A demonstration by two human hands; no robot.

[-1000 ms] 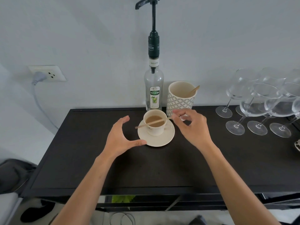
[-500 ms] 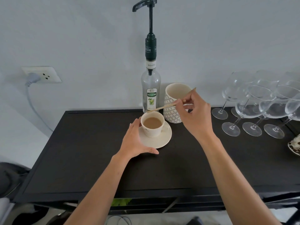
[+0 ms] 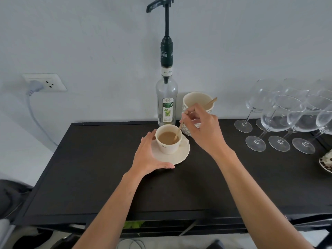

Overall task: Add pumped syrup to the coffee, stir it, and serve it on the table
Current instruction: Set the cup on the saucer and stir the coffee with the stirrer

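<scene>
A cream cup of milky coffee stands on a cream saucer on the black table. My left hand cups the saucer's left and front rim, its fingers touching the cup's side. My right hand pinches a wooden stir stick whose lower end dips into the coffee. Behind the cup stands a clear syrup bottle with a tall dark green pump, spout pointing left.
A patterned cream holder with another stick sits right of the bottle. Several wine glasses crowd the back right. A patterned dish shows at the right edge. A wall socket with plug and cable lies to the left.
My right hand lifted the stick off the cup's rim, tipped it upright and lowered its tip into the coffee. My left hand closed in onto the saucer's edge.
</scene>
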